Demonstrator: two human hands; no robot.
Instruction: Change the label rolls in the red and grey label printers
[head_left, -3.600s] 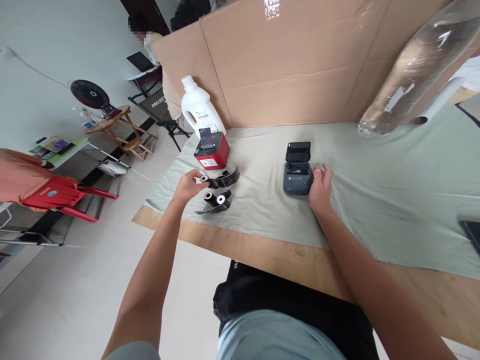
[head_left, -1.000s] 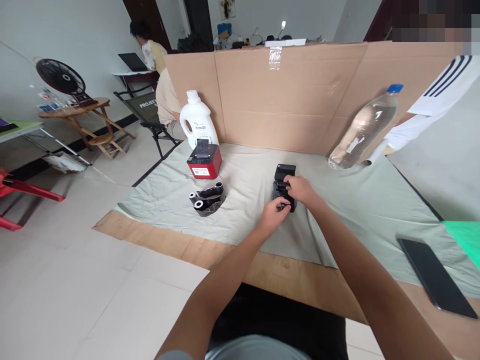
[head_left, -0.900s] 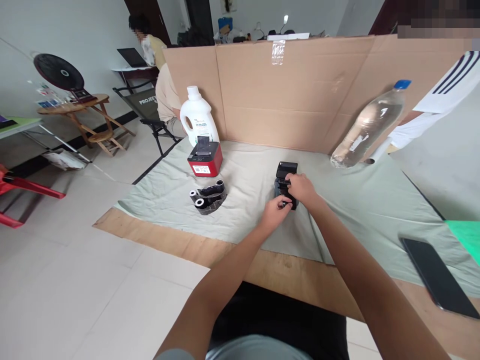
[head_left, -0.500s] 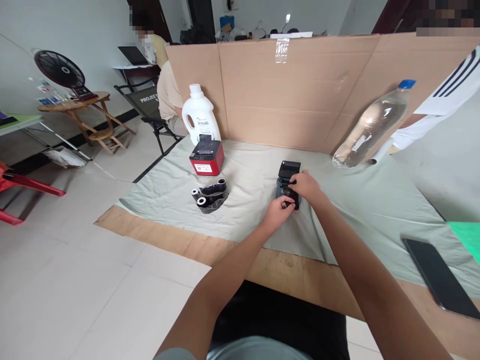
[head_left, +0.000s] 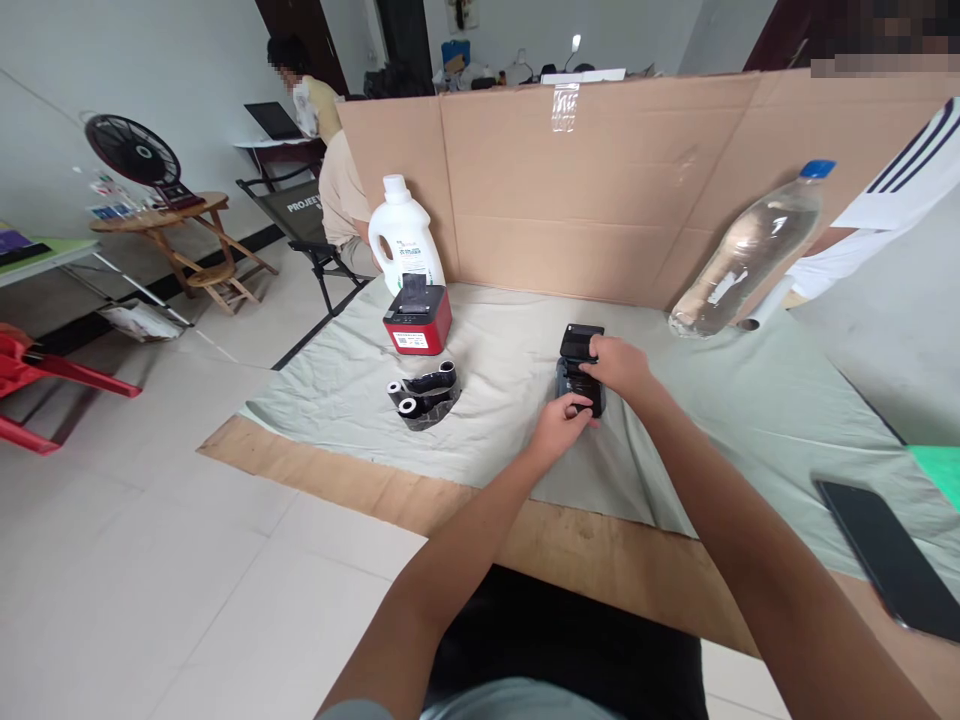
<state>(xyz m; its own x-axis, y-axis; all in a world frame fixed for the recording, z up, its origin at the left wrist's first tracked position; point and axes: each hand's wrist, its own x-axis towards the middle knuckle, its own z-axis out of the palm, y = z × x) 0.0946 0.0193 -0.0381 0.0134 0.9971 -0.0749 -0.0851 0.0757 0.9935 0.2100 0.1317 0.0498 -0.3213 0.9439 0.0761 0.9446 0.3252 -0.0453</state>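
Note:
A small dark device that looks like a portable printer [head_left: 564, 382] lies on the cloth in front of me, its black lid [head_left: 576, 338] raised at the far side. My left hand [head_left: 559, 426] is closed on the near end, thumb and fingers at its edge. From the right, my right hand [head_left: 621, 366] reaches over with bent fingers at the lid's lower right edge. The fingers partly cover the inside of the device. To the left lie rolls of black film [head_left: 431, 392], partly unwound. Behind them stands a red and black box-shaped printer [head_left: 420, 325] with a black strip sticking out of its top.
A white jug [head_left: 405, 235] stands at the back left, before a cardboard screen [head_left: 562, 200]. A large clear bottle [head_left: 750, 260] with a blue cap leans at the back right. A phone [head_left: 889, 550] lies at the right front. A person [head_left: 345, 190] sits beyond the screen.
My right hand has moved slightly up the device, from its inside to the lid's edge. My left hand stays at the near end. The whole view has shifted slightly.

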